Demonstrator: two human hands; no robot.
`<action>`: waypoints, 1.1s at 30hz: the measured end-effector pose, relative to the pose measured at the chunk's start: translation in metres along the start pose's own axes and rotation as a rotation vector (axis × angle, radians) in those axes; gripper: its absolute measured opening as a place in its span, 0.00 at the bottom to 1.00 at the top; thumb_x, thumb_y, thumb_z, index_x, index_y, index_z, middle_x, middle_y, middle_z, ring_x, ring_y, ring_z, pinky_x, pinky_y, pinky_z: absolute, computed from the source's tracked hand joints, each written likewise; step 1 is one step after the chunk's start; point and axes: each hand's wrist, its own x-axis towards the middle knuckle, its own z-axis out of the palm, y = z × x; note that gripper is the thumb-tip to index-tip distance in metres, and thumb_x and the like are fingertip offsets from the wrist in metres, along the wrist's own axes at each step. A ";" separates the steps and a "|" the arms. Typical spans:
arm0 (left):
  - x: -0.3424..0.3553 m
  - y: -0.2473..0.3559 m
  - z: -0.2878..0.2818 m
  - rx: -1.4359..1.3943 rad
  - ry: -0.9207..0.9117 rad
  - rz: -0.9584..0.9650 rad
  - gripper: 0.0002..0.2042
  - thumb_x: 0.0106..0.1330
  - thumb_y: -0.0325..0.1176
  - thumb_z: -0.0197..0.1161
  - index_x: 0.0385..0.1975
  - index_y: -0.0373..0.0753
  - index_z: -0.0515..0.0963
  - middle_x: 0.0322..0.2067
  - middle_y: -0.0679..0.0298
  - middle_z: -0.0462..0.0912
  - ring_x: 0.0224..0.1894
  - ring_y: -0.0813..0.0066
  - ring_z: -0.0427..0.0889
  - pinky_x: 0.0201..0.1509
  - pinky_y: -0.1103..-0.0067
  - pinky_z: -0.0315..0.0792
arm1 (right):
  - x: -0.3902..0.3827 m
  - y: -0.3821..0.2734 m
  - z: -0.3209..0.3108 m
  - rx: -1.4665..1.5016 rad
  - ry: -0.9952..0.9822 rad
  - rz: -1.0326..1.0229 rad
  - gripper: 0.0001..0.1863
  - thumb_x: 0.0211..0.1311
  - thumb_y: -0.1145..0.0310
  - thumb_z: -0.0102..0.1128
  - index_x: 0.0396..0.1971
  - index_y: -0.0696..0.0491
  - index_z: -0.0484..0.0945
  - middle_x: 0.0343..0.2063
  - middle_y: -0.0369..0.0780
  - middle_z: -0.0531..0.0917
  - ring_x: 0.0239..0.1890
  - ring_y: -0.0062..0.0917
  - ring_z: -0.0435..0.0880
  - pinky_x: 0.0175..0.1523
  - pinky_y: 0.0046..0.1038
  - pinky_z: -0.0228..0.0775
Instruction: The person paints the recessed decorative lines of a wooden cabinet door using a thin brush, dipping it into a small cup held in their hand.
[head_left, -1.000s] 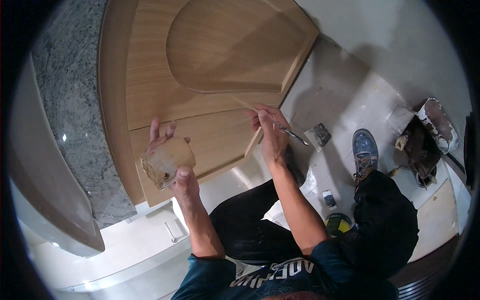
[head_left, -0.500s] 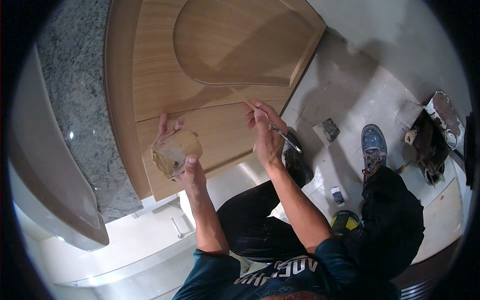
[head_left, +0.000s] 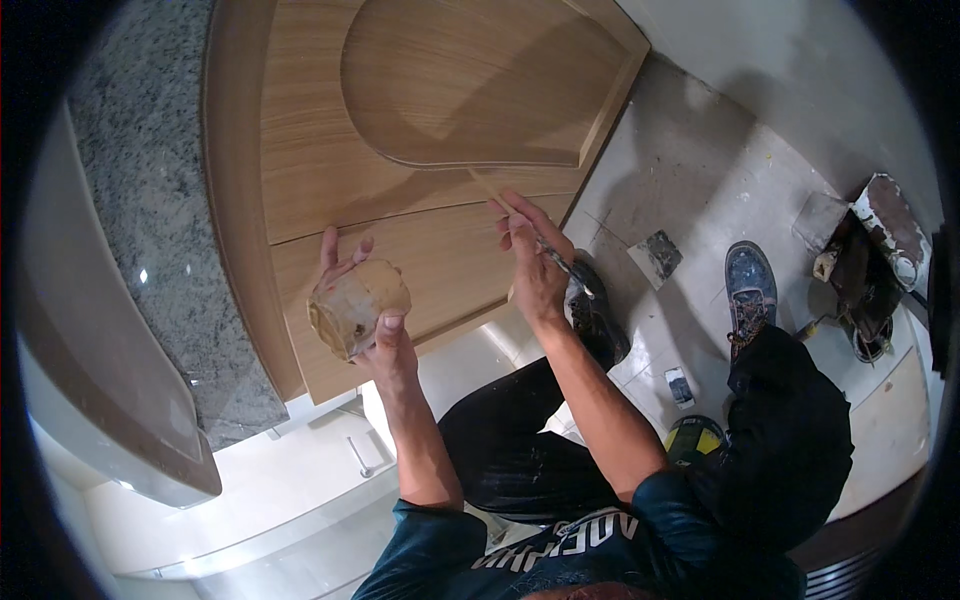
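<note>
The cup (head_left: 360, 305) is clasped in the left grip (head_left: 388, 350), in front of the panel (head_left: 460, 110); the stick (head_left: 488, 187) is pinched in the right grip (head_left: 538, 268), both ends projecting beyond it.

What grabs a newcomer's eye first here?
Probably the big wood panel with its curved inset, upper middle. Then the stained container in the left hand, left of centre, and the thin stick in the right hand, near centre. The speckled counter fills the left.
</note>
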 end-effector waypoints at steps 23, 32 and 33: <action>0.001 0.002 -0.001 -0.020 0.015 -0.022 0.42 0.47 0.54 0.79 0.60 0.38 0.67 0.70 0.43 0.56 0.63 0.58 0.73 0.55 0.69 0.79 | 0.002 0.005 0.006 0.031 0.041 0.056 0.20 0.75 0.62 0.52 0.58 0.59 0.77 0.47 0.41 0.86 0.36 0.17 0.78 0.42 0.22 0.73; 0.000 0.003 -0.001 -0.022 0.016 -0.013 0.42 0.47 0.54 0.79 0.59 0.38 0.68 0.70 0.43 0.57 0.63 0.59 0.73 0.54 0.69 0.80 | 0.002 -0.001 0.004 0.017 0.039 -0.027 0.19 0.73 0.63 0.55 0.56 0.59 0.78 0.45 0.39 0.87 0.36 0.15 0.77 0.41 0.21 0.74; 0.000 0.003 -0.001 -0.024 0.014 -0.013 0.42 0.47 0.54 0.79 0.59 0.39 0.68 0.70 0.44 0.57 0.62 0.59 0.73 0.54 0.69 0.79 | 0.004 0.000 0.003 0.030 0.056 -0.007 0.19 0.72 0.63 0.56 0.56 0.59 0.79 0.45 0.39 0.87 0.37 0.16 0.78 0.42 0.21 0.74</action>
